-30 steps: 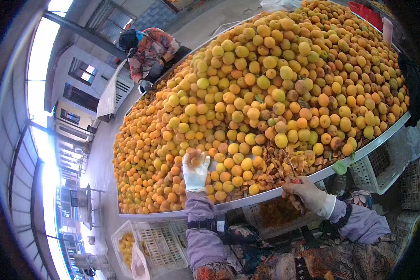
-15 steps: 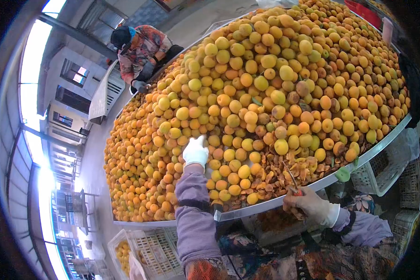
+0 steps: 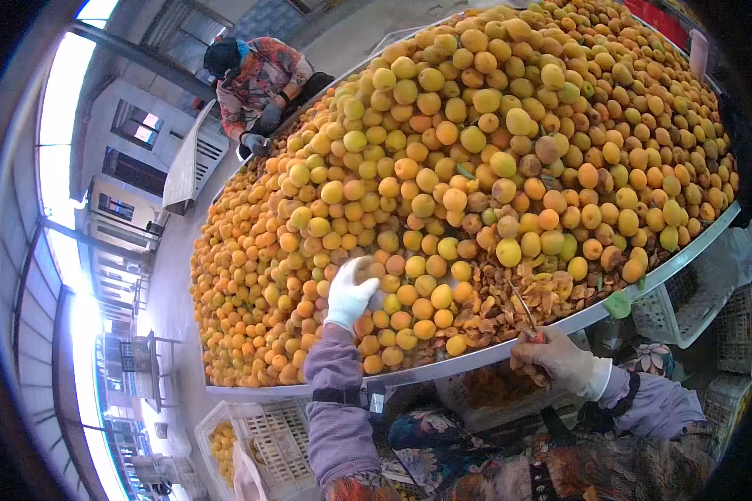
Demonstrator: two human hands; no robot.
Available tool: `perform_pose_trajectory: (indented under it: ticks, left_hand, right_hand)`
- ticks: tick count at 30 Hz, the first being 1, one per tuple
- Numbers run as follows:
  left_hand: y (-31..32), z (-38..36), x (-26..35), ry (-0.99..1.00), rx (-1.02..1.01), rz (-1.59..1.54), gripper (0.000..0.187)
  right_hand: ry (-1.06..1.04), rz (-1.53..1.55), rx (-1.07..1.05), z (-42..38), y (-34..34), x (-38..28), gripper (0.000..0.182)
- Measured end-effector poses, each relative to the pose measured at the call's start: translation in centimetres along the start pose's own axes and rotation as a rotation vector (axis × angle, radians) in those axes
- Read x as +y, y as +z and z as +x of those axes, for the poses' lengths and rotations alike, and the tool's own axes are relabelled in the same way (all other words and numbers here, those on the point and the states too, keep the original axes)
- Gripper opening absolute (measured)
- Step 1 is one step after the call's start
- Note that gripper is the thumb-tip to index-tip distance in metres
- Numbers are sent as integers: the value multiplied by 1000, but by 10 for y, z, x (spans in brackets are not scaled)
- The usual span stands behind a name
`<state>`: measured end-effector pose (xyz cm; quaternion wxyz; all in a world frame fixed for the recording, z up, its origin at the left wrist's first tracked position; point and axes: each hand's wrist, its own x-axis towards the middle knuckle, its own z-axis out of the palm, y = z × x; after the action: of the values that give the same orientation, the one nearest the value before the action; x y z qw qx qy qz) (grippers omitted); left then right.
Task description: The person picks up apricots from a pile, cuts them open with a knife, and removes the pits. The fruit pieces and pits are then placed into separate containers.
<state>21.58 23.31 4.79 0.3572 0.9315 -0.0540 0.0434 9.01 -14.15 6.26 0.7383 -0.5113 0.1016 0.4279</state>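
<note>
A large heap of yellow-orange apricots [image 3: 426, 204] fills a metal-edged table in front of me. My left hand [image 3: 351, 292], in a white glove, reaches over the near slope of the heap. Its fingers curve, with the thumb apart from them, beside an apricot [image 3: 376, 270]; no fruit shows firmly held. At the near right edge, my right hand [image 3: 551, 361] is closed around the red handle of a thin-bladed knife [image 3: 524, 306]. The blade points up and left, toward brownish split apricot pieces [image 3: 501, 305] lying near the rim.
The metal rim [image 3: 468, 362] curves between me and the fruit. White plastic crates [image 3: 267, 438] stand below on the left, another crate [image 3: 685, 305] on the right. Across the heap at far left, a person [image 3: 259, 92] in a patterned top and dark gloves bends over the edge.
My left hand has drawn slightly back toward me, and its fingers have spread from a tighter curl. My right hand keeps the knife in nearly the same place. The view has shifted slightly.
</note>
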Motion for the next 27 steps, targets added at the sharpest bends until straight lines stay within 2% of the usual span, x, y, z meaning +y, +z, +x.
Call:
perform_pose_trajectory:
  ticks: [1, 4, 6, 7, 9, 10, 11, 13, 15, 17, 19, 21, 23, 25, 27]
  left_hand:
    - [7, 1, -12, -116, -37, -148, 44]
    - [6, -1, 15, -178, -76, -236, 45]
    - [-2, -6, 43, -456, -224, -469, 43]
    - [0, -7, 36, -456, -224, -467, 43]
    - [8, -17, 21, -277, -193, -641, 40]
    - [1, -23, 31, -333, -130, -711, 40]
    - [0, -25, 15, -349, -5, -814, 39]
    - [-18, -29, 21, -226, 121, -884, 41]
    - [-32, -23, 33, -322, 214, -931, 45]
    - [-37, -15, 37, -385, 252, -847, 45]
    - [-33, -4, 17, -265, 131, -410, 43]
    - [-17, 4, 7, -353, 69, -394, 45]
    - [6, 13, -11, -176, 133, -291, 40]
    - [17, 21, -10, -135, 164, -249, 41]
    - [22, 25, -4, -142, 156, 299, 43]
  right_hand:
    - [-22, -2, 7, 0, 1, 0, 17]
    - [-42, -11, 21, 2, 1, 3, 16]
    - [-42, -19, 24, 2, 1, 2, 17]
    - [-21, -41, 14, 0, 1, 0, 17]
    - [13, -64, 2, -2, 1, -3, 17]
    - [-4, -36, 6, -2, 2, -3, 17]
    - [-21, -8, 11, -2, 2, -2, 16]
    - [-16, -16, 4, -1, 0, 0, 17]
    - [-23, -25, -10, 2, 0, 1, 17]
    - [0, -39, 1, 3, 0, 2, 18]
    - [-15, -51, -4, 4, -1, 4, 18]
    - [-26, -68, -9, 5, -2, 6, 18]
    - [-52, -127, 20, 7, -3, 8, 18]
    - [-16, -93, 43, -1, 3, -2, 18]
    - [21, -51, 63, -2, 3, -3, 18]
